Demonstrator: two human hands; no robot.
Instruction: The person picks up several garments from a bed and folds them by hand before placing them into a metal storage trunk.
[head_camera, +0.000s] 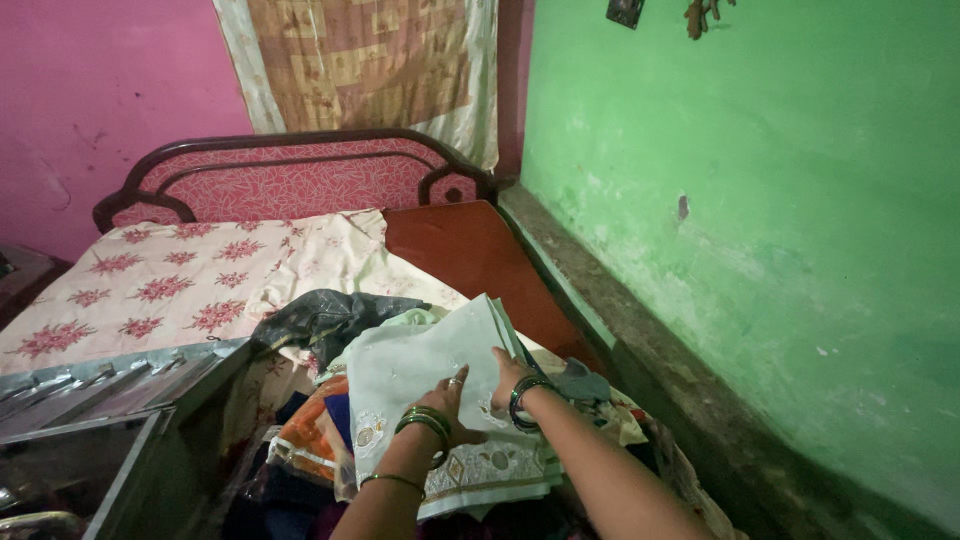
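While pressed flat under both hands, pale green folded cloth (425, 365) lying atop heaped clothes (310, 440) near bed's (180, 280) right edge, long axis running away toward headboard (290, 180). Left hand (450, 400) on middle, right hand (508, 375) at right edge, fingers (455, 385) spread, gripping nothing. Dark garment (330, 315) just beyond; metal trunk (110, 410) left.

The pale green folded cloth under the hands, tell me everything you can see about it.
The pale green folded cloth is a light, thin-looking fabric, folded flat into a rough rectangle with several layers showing along its upper right edge. Small embroidered motifs and a decorated border in gold and brown run along its lower end. It lies tilted on top of a pile of clothes on the bed. The left hand presses flat on it, and the right hand rests at its right edge.
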